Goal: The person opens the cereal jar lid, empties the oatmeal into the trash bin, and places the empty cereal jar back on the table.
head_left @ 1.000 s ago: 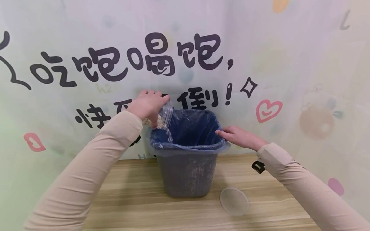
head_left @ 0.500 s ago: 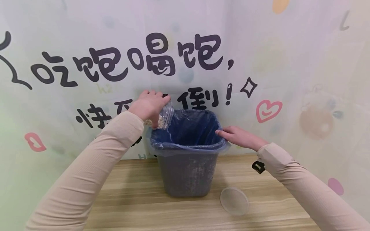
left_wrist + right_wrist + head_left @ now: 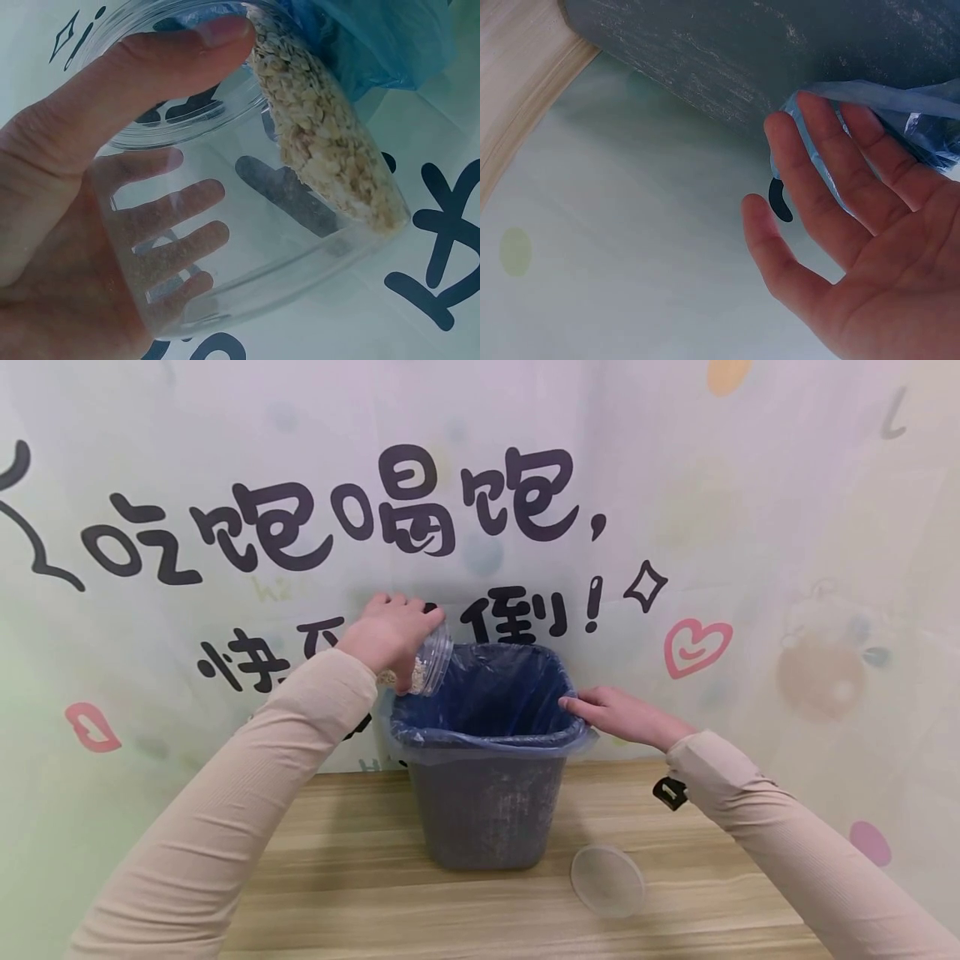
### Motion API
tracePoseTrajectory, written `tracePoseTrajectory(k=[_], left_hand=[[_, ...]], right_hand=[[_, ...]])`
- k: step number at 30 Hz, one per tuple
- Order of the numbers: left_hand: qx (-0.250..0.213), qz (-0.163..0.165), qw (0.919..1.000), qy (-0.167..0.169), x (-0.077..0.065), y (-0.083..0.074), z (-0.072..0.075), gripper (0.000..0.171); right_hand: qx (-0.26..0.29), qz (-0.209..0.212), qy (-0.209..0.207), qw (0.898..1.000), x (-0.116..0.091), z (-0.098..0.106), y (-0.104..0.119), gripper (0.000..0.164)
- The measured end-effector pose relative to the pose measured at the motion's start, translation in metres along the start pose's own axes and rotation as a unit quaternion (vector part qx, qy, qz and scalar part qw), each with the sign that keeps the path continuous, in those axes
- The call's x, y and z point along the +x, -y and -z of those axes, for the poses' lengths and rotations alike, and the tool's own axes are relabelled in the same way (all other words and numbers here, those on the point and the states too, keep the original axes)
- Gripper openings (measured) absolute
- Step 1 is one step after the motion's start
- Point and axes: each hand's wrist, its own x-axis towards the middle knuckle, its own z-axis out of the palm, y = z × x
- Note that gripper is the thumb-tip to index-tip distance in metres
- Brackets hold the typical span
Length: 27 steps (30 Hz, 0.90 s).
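Note:
My left hand point(image 3: 392, 635) grips a clear plastic jar point(image 3: 247, 217), tipped on its side with its mouth over the left rim of the bin. Rolled oats point(image 3: 322, 139) lie in a slope along the jar's lower wall and reach its mouth. In the left wrist view the thumb crosses the jar near the rim and the fingers show through the wall. A grey trash bin point(image 3: 487, 814) stands upright, lined with a blue plastic bag point(image 3: 498, 685). At its right rim my right hand point(image 3: 626, 717) holds on, thumb over the edge, fingers point(image 3: 810, 180) loosely against the bag outside.
A round translucent lid point(image 3: 607, 882) lies flat on the wood-grain table point(image 3: 337, 877), right of the bin. Close behind the bin rises a pale printed backdrop point(image 3: 750, 527) with large black characters. A black numbered tag point(image 3: 670, 793) hangs at the right sleeve.
A thin stream of oats fell from the jar into the bin one second ago; no stream shows now. The left hand and jar have shifted slightly right. The right hand has stayed at the rim.

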Motion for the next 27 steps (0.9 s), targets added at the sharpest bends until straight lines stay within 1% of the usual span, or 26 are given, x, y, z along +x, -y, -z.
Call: tracePoseTrajectory(k=[27], left_hand=[[0.002,0.001,1.0000,-0.009,0.0014,-0.0003,-0.0029,0.101]], right_hand=[[0.012,-0.001,0.002,1.000,-0.0009,-0.0002,0.0020,0.039]])
